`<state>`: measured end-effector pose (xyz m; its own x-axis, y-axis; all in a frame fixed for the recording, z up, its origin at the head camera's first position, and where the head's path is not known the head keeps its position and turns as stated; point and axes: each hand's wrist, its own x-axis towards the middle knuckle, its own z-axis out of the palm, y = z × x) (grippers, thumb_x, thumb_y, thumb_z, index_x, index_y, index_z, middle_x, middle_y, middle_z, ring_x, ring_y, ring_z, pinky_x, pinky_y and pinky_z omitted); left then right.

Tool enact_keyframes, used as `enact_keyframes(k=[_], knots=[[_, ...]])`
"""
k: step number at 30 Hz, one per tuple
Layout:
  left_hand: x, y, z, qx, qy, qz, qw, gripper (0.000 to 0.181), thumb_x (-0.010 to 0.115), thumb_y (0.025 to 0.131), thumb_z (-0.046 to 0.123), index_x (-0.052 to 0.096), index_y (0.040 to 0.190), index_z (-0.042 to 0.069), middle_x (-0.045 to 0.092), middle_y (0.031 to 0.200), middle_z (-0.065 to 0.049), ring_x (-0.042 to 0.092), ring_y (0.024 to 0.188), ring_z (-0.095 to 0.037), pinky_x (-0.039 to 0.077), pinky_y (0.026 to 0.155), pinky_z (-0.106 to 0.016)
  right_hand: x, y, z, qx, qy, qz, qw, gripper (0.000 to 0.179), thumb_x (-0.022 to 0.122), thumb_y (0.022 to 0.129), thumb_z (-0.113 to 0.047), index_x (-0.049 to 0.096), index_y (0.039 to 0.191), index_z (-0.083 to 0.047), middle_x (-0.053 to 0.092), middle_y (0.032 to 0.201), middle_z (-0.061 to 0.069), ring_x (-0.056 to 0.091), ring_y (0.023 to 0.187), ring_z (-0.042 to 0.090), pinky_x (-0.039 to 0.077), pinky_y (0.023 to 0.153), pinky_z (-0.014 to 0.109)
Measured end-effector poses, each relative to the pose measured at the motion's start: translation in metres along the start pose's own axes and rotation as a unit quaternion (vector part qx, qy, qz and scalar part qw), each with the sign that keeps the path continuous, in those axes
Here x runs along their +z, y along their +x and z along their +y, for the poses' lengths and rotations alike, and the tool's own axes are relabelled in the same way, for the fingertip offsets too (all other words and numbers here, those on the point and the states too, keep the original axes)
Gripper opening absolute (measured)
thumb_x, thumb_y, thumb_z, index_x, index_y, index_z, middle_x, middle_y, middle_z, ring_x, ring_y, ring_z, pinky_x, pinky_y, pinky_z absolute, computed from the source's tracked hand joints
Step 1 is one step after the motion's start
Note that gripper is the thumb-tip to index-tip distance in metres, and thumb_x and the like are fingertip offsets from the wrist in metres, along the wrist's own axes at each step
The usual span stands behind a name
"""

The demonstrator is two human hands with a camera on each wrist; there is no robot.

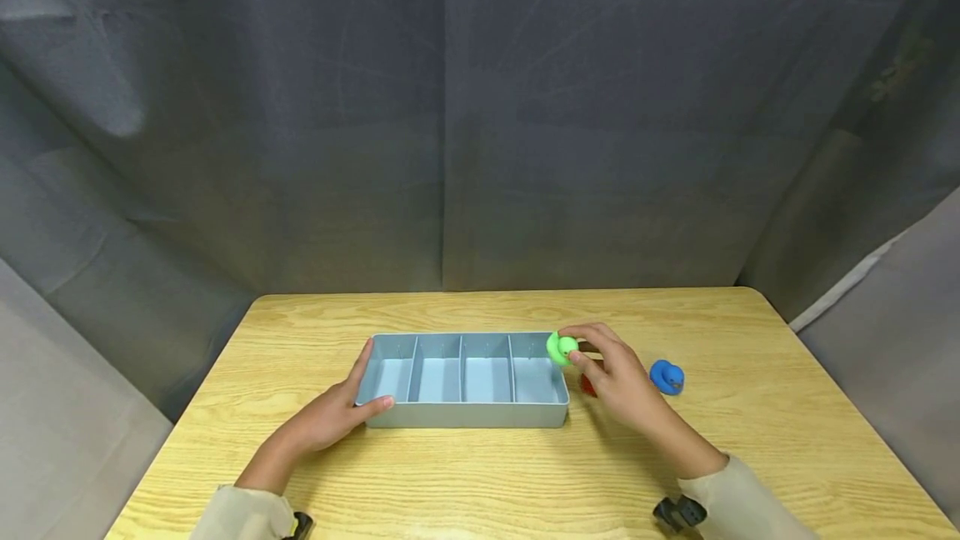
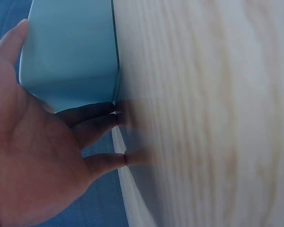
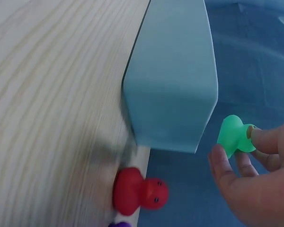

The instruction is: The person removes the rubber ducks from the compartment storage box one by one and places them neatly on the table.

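Note:
A light blue divided box [image 1: 465,415] stands on the table with several compartments in a row. My left hand [image 1: 330,417] rests against its left end, the thumb on the front rim and the other fingers spread along the side. In the left wrist view, the fingers of that hand [image 2: 42,142] look straight and reach down to the tabletop. Between thumb and fingers, my right hand [image 1: 617,373] pinches a green rubber duck [image 1: 558,348] over the box's right end. The right wrist view shows this green duck [image 3: 232,135] raised beside the box's rim.
A red rubber duck [image 3: 128,191] sits on the table by the box's right end, mostly hidden under my right hand in the head view. Farther right is a blue rubber duck [image 1: 666,377]. Dark curtains [image 1: 450,123] hang behind the wooden table [image 1: 465,482].

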<state>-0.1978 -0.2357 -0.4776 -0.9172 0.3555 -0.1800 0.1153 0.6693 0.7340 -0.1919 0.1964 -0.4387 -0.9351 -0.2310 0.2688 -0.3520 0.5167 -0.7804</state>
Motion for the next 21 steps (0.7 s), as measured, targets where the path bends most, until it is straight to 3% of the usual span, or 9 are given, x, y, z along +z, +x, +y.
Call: enact_keyframes(k=[13, 21], knots=[[0.000, 0.002, 0.000, -0.008, -0.004, 0.001, 1.0000, 0.096, 0.058, 0.104, 0.050, -0.017, 0.163, 0.039, 0.023, 0.165, -0.029, 0.039, 0.145, -0.049, 0.033, 0.114, -0.065, -0.036, -0.020, 0.019, 0.018, -0.018, 0.006, 0.9997, 0.034, 0.055, 0.107, -0.006, 0.059, 0.140, -0.006, 0.056, 0.137, 0.013, 0.060, 0.123, 0.040, 0.054, 0.098, 0.050], [0.000, 0.002, -0.001, -0.008, -0.004, 0.003, 1.0000, 0.097, 0.059, 0.103, 0.051, -0.017, 0.163, 0.039, 0.025, 0.165, -0.029, 0.040, 0.144, -0.049, 0.034, 0.114, -0.065, -0.060, -0.034, 0.030, 0.021, -0.077, 0.021, 0.9966, 0.035, 0.054, 0.108, -0.012, 0.058, 0.142, -0.008, 0.057, 0.136, 0.014, 0.062, 0.121, 0.041, 0.055, 0.094, 0.046]])
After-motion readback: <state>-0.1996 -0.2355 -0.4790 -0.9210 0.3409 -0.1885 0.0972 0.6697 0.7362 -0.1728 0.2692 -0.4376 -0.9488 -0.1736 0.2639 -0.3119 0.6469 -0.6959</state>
